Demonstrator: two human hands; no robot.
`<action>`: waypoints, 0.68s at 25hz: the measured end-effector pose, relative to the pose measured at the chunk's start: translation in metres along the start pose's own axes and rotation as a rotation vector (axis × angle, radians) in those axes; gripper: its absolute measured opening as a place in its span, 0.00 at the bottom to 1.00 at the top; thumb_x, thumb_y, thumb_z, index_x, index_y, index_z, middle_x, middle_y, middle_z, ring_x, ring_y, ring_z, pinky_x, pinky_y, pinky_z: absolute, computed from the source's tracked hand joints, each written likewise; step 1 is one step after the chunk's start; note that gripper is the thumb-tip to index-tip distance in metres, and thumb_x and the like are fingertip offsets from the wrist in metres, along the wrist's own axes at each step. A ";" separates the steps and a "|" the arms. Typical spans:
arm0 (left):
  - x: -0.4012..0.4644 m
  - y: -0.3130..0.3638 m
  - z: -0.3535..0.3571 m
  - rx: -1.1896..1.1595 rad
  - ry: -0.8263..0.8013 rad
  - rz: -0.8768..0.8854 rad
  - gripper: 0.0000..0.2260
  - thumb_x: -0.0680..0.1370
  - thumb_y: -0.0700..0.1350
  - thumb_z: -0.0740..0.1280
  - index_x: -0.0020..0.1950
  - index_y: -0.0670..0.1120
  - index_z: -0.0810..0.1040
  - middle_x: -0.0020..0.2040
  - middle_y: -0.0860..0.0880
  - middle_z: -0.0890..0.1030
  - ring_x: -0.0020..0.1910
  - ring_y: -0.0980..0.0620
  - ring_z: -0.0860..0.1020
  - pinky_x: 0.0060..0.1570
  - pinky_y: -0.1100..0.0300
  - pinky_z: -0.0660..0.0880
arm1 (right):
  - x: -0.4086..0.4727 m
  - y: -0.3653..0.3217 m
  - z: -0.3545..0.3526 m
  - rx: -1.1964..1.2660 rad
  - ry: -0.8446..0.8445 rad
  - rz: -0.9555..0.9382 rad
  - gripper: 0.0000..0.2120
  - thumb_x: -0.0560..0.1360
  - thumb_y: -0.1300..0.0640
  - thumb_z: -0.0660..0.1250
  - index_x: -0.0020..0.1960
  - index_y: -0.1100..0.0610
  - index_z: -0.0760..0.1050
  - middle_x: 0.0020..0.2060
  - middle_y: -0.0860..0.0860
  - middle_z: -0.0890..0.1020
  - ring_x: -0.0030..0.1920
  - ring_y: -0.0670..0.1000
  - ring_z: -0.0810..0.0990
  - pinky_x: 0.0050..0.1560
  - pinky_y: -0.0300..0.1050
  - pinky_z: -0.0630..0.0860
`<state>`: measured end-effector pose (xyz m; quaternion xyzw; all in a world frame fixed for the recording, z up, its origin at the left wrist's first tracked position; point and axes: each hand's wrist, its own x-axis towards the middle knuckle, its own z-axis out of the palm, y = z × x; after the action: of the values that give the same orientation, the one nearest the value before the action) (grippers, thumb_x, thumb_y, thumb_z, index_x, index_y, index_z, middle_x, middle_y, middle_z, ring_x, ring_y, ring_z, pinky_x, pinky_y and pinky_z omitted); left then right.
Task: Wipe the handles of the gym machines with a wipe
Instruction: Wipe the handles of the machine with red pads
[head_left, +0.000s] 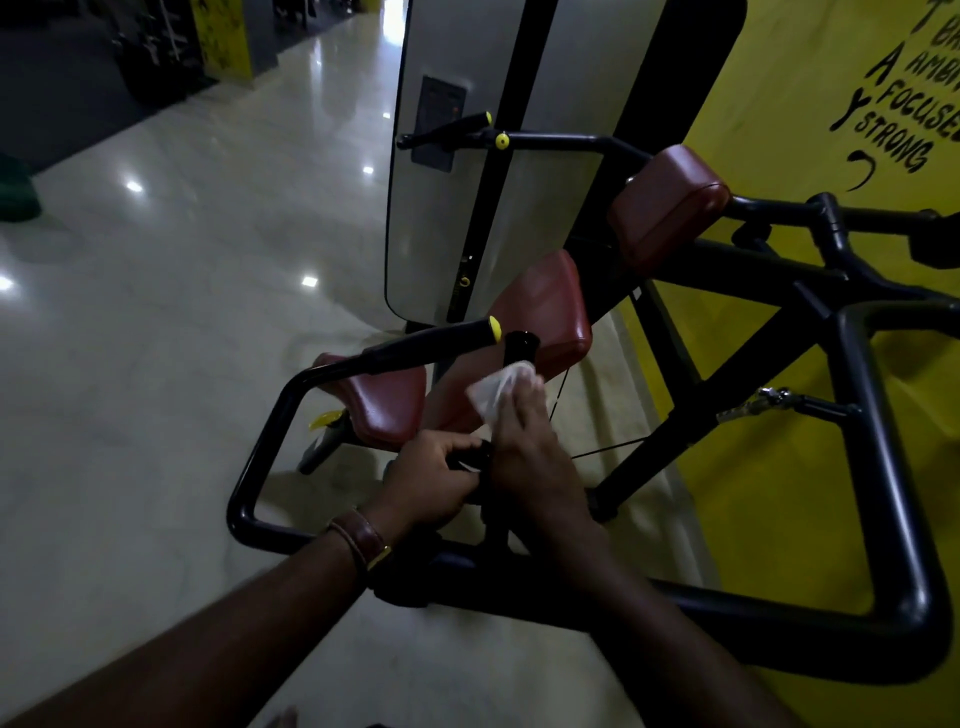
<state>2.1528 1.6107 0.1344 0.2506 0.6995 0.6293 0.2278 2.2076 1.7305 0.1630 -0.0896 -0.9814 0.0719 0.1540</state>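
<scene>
A black upright handle (519, 349) rises from the gym machine's frame in the middle of the view. My right hand (524, 441) wraps a white wipe (501, 387) around this handle just below its top. My left hand (434, 480), with a brown strap on the wrist, grips the same handle lower down. A second black handle with a yellow end cap (436, 340) runs to the left of it. Two more yellow-capped handles (452, 127) sit farther off by the weight stack cover.
The machine has dark red pads (667, 208), a red seat (387, 405) and a thick black frame (878, 467). A grey weight stack cover (462, 208) stands behind. A yellow wall with black lettering (779, 104) is on the right. Glossy pale floor (156, 364) lies left.
</scene>
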 end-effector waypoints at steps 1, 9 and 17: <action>-0.001 0.003 0.000 -0.003 -0.002 -0.011 0.15 0.66 0.37 0.71 0.44 0.57 0.85 0.42 0.56 0.86 0.45 0.54 0.84 0.48 0.57 0.81 | 0.015 -0.004 -0.005 0.041 -0.029 0.108 0.32 0.77 0.63 0.61 0.76 0.69 0.51 0.75 0.67 0.56 0.75 0.63 0.57 0.69 0.53 0.68; -0.005 0.008 0.003 0.046 0.098 -0.017 0.12 0.70 0.33 0.74 0.49 0.47 0.82 0.43 0.48 0.84 0.42 0.53 0.82 0.48 0.55 0.81 | 0.005 0.013 -0.031 1.208 -0.162 0.856 0.15 0.81 0.51 0.58 0.46 0.58 0.80 0.38 0.54 0.84 0.40 0.53 0.82 0.42 0.52 0.80; -0.008 0.009 0.000 0.073 0.092 -0.007 0.11 0.70 0.34 0.75 0.51 0.44 0.83 0.44 0.46 0.85 0.46 0.45 0.84 0.51 0.47 0.81 | 0.014 0.007 -0.037 1.298 -0.039 0.924 0.12 0.81 0.59 0.59 0.44 0.58 0.80 0.39 0.54 0.83 0.41 0.53 0.82 0.43 0.51 0.80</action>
<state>2.1596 1.6065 0.1432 0.2273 0.7325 0.6134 0.1883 2.2078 1.7444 0.2010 -0.3786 -0.6098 0.6871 0.1127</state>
